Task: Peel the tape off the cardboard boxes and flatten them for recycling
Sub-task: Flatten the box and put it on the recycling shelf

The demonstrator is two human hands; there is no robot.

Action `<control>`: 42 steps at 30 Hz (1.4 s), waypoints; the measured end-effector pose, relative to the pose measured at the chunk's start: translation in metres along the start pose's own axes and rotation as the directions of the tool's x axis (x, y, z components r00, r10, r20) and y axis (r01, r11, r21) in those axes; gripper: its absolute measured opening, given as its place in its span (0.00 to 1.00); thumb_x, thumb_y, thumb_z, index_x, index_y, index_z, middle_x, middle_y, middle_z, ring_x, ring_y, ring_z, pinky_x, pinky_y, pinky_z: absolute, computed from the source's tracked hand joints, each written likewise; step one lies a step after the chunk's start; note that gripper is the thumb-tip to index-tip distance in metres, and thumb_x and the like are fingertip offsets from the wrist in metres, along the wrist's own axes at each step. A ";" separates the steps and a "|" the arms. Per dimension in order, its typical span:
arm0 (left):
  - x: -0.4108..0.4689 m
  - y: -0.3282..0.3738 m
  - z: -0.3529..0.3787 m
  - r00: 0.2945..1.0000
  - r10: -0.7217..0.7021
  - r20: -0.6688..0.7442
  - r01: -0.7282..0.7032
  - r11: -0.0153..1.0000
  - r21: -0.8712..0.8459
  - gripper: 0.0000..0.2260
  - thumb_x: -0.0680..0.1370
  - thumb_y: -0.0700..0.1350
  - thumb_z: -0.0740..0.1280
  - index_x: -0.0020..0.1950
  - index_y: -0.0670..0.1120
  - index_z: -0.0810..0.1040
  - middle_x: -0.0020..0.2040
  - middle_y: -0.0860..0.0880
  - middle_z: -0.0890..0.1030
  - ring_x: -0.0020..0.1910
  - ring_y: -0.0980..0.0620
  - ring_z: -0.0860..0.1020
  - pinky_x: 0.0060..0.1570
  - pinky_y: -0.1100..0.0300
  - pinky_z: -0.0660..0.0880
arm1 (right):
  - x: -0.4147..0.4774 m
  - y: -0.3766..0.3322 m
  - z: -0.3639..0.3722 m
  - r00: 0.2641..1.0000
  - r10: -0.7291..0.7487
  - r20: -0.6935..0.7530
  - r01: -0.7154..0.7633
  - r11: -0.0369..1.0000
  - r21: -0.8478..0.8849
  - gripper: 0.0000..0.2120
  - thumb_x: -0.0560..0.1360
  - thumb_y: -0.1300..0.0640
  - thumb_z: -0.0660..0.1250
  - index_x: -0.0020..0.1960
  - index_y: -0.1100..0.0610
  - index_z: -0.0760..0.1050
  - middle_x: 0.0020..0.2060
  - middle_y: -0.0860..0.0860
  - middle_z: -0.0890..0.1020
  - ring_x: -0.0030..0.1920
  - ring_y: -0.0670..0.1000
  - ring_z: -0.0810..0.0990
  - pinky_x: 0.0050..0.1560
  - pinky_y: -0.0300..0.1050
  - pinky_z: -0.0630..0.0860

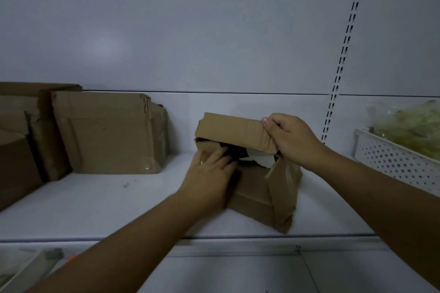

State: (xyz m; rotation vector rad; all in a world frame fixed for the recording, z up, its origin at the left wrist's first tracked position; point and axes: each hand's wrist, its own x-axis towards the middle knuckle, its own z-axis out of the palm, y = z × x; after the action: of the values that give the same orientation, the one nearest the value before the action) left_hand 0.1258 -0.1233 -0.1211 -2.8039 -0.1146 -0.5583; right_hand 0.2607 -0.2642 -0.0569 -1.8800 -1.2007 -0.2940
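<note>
1. A small, crumpled cardboard box is seen standing on the white shelf, close to its front edge.
2. Its top flap is raised and is gripped at the right end by the right hand — thumb and fingers are curled round the cardboard.
3. The left hand is laid against the box's upper left front, with its fingers straight and reaching the dark opening; it is slightly blurred.
4. The hands are held apart, one at each side of the box.
5. Something white is glimpsed inside the opening; what it is cannot be told.
6. Further cardboard boxes are stacked at the shelf's left end, well apart from the held box — a white perforated basket is set at the right.
</note>
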 end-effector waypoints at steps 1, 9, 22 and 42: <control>-0.001 -0.004 0.000 1.000 -0.004 -0.002 0.004 0.997 0.075 0.22 0.76 0.47 0.61 0.70 0.48 0.65 0.69 0.47 0.68 0.70 0.46 0.59 0.66 0.48 0.56 | 0.000 0.000 0.001 1.000 -0.011 -0.002 0.011 1.000 -0.004 0.18 0.80 0.53 0.57 0.32 0.56 0.67 0.26 0.48 0.68 0.28 0.45 0.66 0.30 0.39 0.61; -0.040 -0.042 0.008 0.999 -0.053 -0.008 0.051 0.983 -0.178 0.12 0.75 0.41 0.62 0.53 0.52 0.81 0.59 0.53 0.78 0.60 0.52 0.72 0.54 0.60 0.69 | -0.012 0.012 0.033 0.983 0.070 0.168 -0.041 0.984 -0.174 0.36 0.64 0.23 0.48 0.59 0.44 0.72 0.51 0.47 0.80 0.54 0.48 0.75 0.54 0.50 0.75; 0.018 -0.061 -0.032 0.948 -0.249 0.197 0.312 0.618 -0.721 0.11 0.76 0.38 0.62 0.46 0.52 0.81 0.54 0.50 0.79 0.45 0.59 0.77 0.35 0.70 0.75 | -0.048 0.008 0.080 0.761 0.042 0.648 0.423 0.725 -0.544 0.31 0.79 0.44 0.49 0.76 0.50 0.40 0.77 0.51 0.42 0.76 0.55 0.40 0.72 0.63 0.36; 0.037 -0.023 -0.001 0.823 -0.147 0.549 0.568 0.165 -0.806 0.17 0.76 0.54 0.64 0.51 0.40 0.81 0.52 0.37 0.82 0.43 0.47 0.78 0.49 0.54 0.75 | -0.021 0.074 -0.071 0.567 0.629 0.531 -0.718 0.694 -0.056 0.25 0.73 0.75 0.51 0.51 0.58 0.83 0.56 0.58 0.81 0.56 0.55 0.80 0.61 0.50 0.75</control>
State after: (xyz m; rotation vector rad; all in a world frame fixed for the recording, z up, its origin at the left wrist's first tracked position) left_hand 0.1559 -0.1004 -0.0999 -4.1714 -0.8639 -0.1547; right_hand 0.3279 -0.3439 -0.0669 -2.1750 -0.6711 0.7763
